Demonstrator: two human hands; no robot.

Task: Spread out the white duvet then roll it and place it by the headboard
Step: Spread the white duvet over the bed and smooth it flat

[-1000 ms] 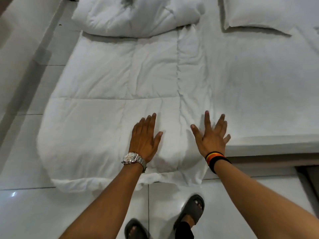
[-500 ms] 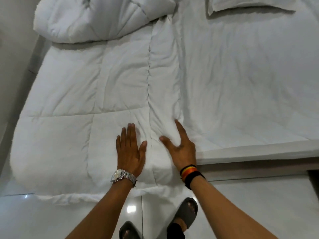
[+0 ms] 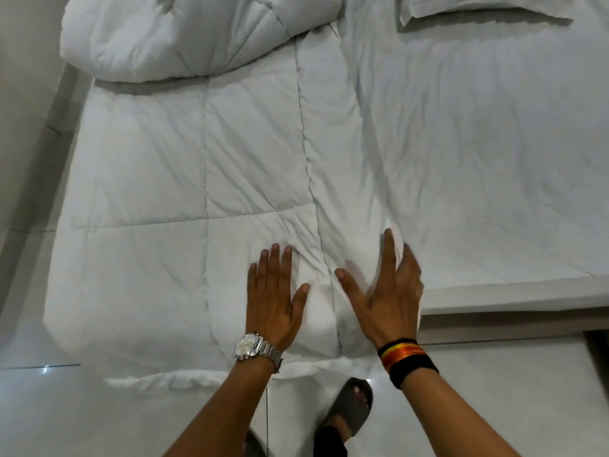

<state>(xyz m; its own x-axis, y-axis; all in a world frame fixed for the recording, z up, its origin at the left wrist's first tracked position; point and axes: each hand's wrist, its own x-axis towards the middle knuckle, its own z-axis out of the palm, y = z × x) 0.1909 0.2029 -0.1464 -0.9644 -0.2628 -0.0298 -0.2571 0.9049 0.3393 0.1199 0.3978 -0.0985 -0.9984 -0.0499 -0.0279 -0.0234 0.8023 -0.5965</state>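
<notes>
The white quilted duvet [image 3: 158, 179] lies flat over the left part of the bed, and its near edge hangs down to the floor. Its far end is bunched into a thick heap [image 3: 184, 37] at the top left. My left hand [image 3: 275, 298], with a silver watch on the wrist, rests flat on the duvet near the front edge, fingers spread. My right hand [image 3: 385, 298], with black and orange wristbands, is flat and open at the duvet's right border, slightly blurred. Neither hand grips anything.
The bare white bed sheet [image 3: 478, 159] covers the right part of the mattress. A white pillow [image 3: 478, 8] lies at the top right. Glossy white floor tiles [image 3: 82, 417] run along the left and front. My dark sandal [image 3: 352, 410] shows below the duvet's edge.
Both hands have slid over the duvet near its front edge, staying flat and open. The right hand has spread its fingers wider at the duvet's right border. The view has shifted slightly.
</notes>
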